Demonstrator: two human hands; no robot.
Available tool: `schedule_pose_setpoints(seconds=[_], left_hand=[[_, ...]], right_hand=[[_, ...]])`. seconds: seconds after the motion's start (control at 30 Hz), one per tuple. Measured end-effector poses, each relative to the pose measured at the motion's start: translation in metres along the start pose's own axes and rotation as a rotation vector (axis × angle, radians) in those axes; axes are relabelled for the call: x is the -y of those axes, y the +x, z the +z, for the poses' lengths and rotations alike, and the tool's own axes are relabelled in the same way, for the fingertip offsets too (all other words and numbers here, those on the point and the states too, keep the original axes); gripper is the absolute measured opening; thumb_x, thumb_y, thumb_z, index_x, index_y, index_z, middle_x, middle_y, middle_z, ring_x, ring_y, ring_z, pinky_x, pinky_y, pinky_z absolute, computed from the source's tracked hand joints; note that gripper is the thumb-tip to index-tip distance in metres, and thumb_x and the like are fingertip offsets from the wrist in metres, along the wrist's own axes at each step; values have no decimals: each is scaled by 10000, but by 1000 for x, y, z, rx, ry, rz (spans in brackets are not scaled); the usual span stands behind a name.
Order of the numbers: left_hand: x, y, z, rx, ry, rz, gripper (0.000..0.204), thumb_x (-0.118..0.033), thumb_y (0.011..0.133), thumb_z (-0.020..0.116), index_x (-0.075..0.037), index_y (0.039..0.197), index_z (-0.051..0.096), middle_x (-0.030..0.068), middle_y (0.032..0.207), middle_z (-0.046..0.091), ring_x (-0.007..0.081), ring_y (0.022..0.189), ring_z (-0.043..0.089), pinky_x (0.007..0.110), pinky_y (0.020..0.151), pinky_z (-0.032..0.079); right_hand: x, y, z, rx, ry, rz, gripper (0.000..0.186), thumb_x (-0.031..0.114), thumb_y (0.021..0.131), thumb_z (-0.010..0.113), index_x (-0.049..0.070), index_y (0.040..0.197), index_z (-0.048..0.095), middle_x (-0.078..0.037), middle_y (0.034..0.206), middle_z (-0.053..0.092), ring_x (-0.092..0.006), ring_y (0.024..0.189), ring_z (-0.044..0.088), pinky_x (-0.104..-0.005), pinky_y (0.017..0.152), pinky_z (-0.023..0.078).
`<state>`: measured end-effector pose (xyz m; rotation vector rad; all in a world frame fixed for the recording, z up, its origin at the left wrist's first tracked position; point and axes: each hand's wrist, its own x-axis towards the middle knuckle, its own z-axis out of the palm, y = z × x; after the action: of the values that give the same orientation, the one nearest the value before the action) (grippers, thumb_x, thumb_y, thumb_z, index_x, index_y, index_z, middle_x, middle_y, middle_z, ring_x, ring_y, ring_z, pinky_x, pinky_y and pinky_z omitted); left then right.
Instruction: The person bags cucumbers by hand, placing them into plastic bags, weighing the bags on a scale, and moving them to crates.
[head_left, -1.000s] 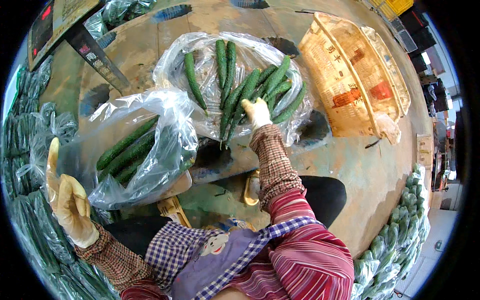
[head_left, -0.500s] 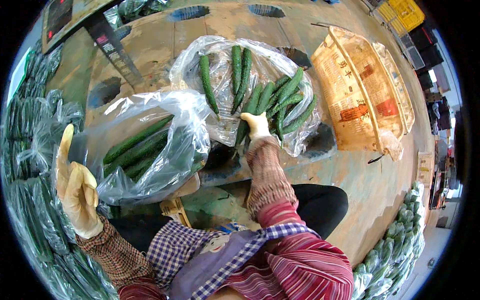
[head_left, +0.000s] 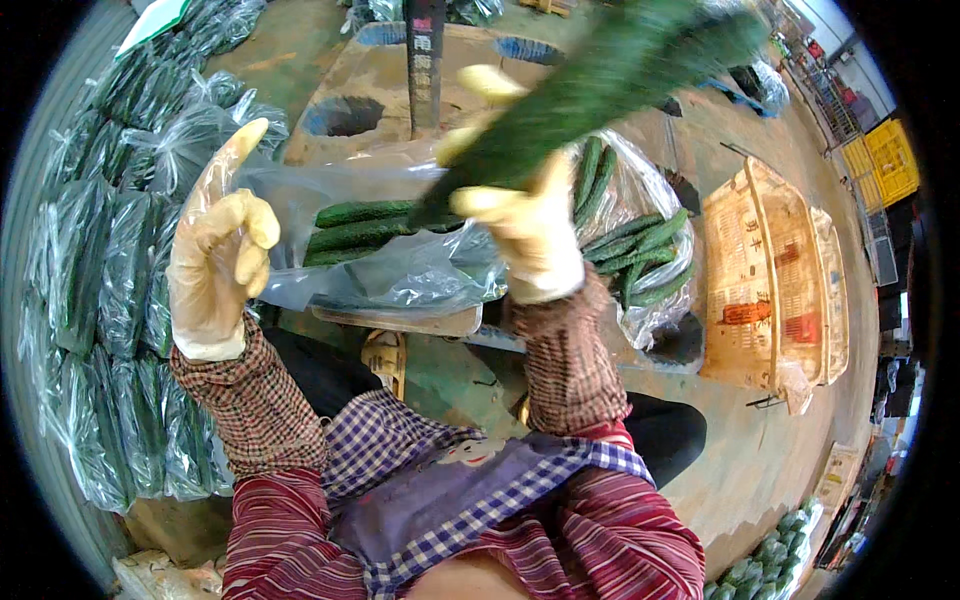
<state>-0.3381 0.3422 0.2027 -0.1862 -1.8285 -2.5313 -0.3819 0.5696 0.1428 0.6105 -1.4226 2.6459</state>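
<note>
My right hand [head_left: 535,230], in a pale glove, grips cucumbers [head_left: 590,95] lifted high over the bags; they are blurred by motion, and I cannot tell how many there are. My left hand [head_left: 220,240], gloved too, has its index finger raised and the other fingers curled at the mouth of a clear plastic bag [head_left: 400,290]. Several cucumbers [head_left: 355,232] lie lengthwise inside that bag. To the right, a second, spread-out plastic bag [head_left: 640,325] holds several loose cucumbers [head_left: 635,250], partly hidden by my right hand and its load.
Filled bags of cucumbers [head_left: 90,270] are stacked along the left side. A dark upright post [head_left: 424,75] stands behind the near bag. A worn yellowish crate [head_left: 740,280] sits at the right, with more bagged cucumbers [head_left: 770,560] at lower right. The work surface [head_left: 455,65] has round holes.
My right hand has lifted cucumbers from the right-hand bag and brought them up and over toward the left bag. The view has shifted left; my left hand keeps its pose by the bag's mouth.
</note>
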Motion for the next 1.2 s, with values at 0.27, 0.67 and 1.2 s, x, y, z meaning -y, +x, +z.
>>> schedule_pose_setpoints(seconds=[0.27,0.67,1.2], left_hand=[[-22,-2,-48,159,-220,10,624,-13,881,413,-65,1398,67,0,604,319,44,382,301,152,284,262],[32,27,16,-116,108,95,586,-17,895,399,-65,1404,113,-57,589,290,-11,393,220,122,295,219],[68,53,49,-113,335,97,575,-9,869,396,-29,1392,159,-68,530,341,-17,355,220,126,287,193]], right_hand=[[-109,9,-33,409,-1355,113,682,260,576,761,12,1139,465,-205,1048,558,-336,1015,527,-392,872,422],[-59,-74,-275,-1210,-1339,166,711,190,687,709,-40,1232,315,-231,1123,497,-304,1011,522,-375,881,414],[-100,-123,-372,-1300,-1658,473,596,61,649,612,108,1214,428,-264,1002,501,-410,886,537,-446,790,447]])
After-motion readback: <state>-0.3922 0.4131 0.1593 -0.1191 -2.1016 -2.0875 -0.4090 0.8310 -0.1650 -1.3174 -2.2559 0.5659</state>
